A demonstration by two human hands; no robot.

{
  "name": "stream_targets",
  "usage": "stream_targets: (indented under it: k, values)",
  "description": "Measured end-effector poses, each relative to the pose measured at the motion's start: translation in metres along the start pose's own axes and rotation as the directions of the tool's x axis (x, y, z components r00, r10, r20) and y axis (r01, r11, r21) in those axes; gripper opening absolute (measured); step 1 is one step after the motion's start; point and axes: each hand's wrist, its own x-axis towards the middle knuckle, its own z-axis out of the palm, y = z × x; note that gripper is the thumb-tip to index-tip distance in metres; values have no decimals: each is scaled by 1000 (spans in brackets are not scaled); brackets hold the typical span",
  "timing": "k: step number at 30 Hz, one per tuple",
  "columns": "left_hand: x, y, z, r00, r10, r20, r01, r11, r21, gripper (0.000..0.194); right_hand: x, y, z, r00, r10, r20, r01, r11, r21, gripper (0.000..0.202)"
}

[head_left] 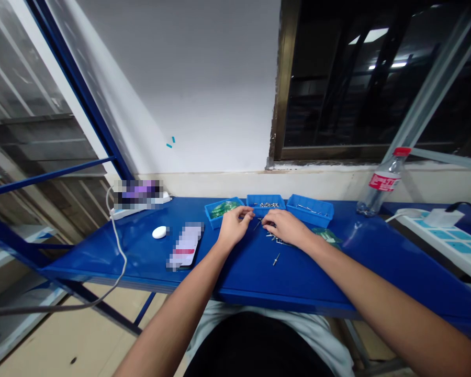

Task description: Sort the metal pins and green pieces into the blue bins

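My left hand (235, 225) is closed, its thumb and fingertips drawn together in front of the middle blue bin (266, 198); anything in the pinch is too small to make out. Across from it, my right hand (284, 226) has curled fingers over a small pile of blind rivets (275, 238). A thin rivet (258, 224) shows by its fingertips, but whether it is gripped I cannot tell. One loose rivet (276, 259) lies nearer me. Small metal parts fill the middle bin. The left bin (210, 213) holds a green plastic bag (224, 208), and the right bin (322, 215) holds long thin pieces.
On the blue table (235, 283) lie a phone (186, 246) and a white oval case (159, 232) at left. Another green bag (326, 235) rests beyond my right forearm. A red-capped bottle (382, 183) and a power strip (451, 238) stand at right; a cable (120, 251) hangs left.
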Motion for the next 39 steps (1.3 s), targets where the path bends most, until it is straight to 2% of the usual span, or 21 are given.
stream_targets:
  k: [5,8,11,13,16,18,20,26,29,33,36,39]
  values:
    - [-1,2,1,999,1,41,-2,999,42,20,1,-6,-2,997,30,-66,-24,996,90,11]
    - [-2,5,0,998,-1,60,-2,999,54,22,2,-13,-7,977,59,-204,-24,985,173,13]
    - [-3,10,-1,996,6,90,-15,995,96,24,3,-19,-10,931,146,-334,-34,947,319,11]
    - [-3,12,-2,994,-1,109,-12,993,119,24,4,-20,-7,916,206,-346,-32,894,448,9]
    - [-3,13,-3,992,-22,124,11,995,95,26,5,-21,-1,918,260,-300,-31,801,598,9]
    - [-3,11,-2,991,-30,132,21,998,66,26,4,-21,2,920,262,-292,-39,800,598,9]
    - [-2,8,-2,990,-34,136,32,999,17,27,4,-23,1,918,242,-314,-42,846,532,10]
    - [0,1,1,976,-52,212,99,970,-220,31,2,-29,-4,918,173,-357,-31,929,369,24]
    - [-1,3,1,972,-47,230,90,979,-181,39,2,-28,-4,917,173,-360,-44,939,341,21]
    - [-2,7,-1,970,-70,235,92,992,-85,48,2,-25,-3,929,152,-337,-10,922,387,17]
    - [-2,7,-4,968,-95,233,107,993,-42,47,2,-26,-3,944,123,-305,17,908,420,19]
    - [-2,7,-4,974,-105,200,112,993,-26,40,2,-28,-3,940,188,-286,-22,868,496,19]
